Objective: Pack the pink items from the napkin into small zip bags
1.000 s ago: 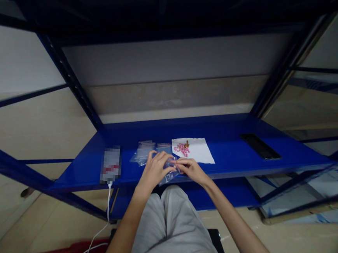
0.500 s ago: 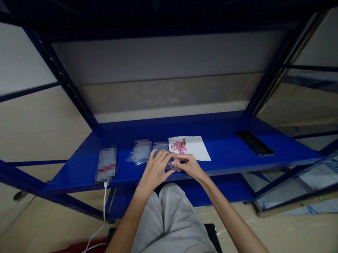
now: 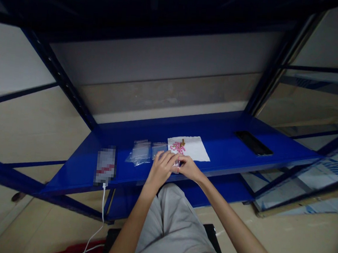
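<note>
Both my hands meet at the front edge of the shelf around a small clear zip bag [image 3: 176, 168] with a reddish strip along its opening. My right hand [image 3: 189, 168] pinches the strip end between thumb and fingers. Curled over the bag's other side is my left hand [image 3: 162, 168], which covers much of it. What the bag contains is too small to make out. Just beyond the hands, pink pills [image 3: 176, 147] and several brown capsules [image 3: 183, 142] lie on a sheet of white paper [image 3: 200, 149].
More clear zip bags [image 3: 141, 151] lie left of the paper on the blue shelf [image 3: 215, 134]. A black phone [image 3: 253, 143] rests at the right. At the left a blurred-out device [image 3: 105, 165] has a white cable [image 3: 103, 203] hanging over the edge. Blue posts frame both sides.
My left hand has moved right, closer to my right hand, and its fingers have closed over the bag. The pills and paper stay in place.
</note>
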The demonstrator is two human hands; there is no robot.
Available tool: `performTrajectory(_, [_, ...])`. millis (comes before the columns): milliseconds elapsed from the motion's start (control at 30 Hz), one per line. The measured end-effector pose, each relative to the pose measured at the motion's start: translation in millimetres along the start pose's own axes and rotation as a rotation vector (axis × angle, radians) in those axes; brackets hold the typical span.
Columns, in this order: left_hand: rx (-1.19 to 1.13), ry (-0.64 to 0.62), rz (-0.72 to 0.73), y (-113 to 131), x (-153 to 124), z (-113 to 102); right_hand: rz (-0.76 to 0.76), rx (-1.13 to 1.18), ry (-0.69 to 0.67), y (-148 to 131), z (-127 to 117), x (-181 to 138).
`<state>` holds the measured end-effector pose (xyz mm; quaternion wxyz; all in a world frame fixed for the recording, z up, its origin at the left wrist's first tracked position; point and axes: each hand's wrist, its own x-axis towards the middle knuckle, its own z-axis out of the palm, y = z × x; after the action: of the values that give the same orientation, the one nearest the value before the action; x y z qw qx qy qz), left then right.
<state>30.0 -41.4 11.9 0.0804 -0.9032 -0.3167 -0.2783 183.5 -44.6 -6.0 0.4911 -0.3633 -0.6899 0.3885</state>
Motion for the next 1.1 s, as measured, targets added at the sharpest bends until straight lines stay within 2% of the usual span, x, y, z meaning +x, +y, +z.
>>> performTrajectory(67, [0.013,0.077,0.005,-7.1,-1.1,7.0,0.057,0.049,0.038,-0.7,0.4,0.0])
performTrajectory(200, [-0.002,0.259,-0.074,-15.8,-2.7,14.1,0.198,0.175,0.159,-4.8,-4.2,2.1])
performTrajectory(300, [-0.039,0.32,-0.147,-15.1,-1.7,13.0,0.232,0.028,0.239,-9.3,-17.4,3.6])
performTrajectory(467, [-0.094,0.365,-0.256,-9.2,-0.9,9.8,0.213,-0.611,0.407,-7.4,-44.7,-0.8])
performTrajectory(533, [-0.101,0.38,-0.27,-7.6,-1.9,9.7,0.257,-0.757,0.418,-3.6,-50.3,-3.5])
performTrajectory(733, [-0.159,0.338,-0.283,-8.4,-3.0,7.9,0.301,-0.859,0.413,2.8,-47.4,-3.7])
performTrajectory(1100, [-0.213,0.308,-0.328,-7.8,-1.9,5.1,0.31,-0.872,0.448,6.1,-43.7,3.4])
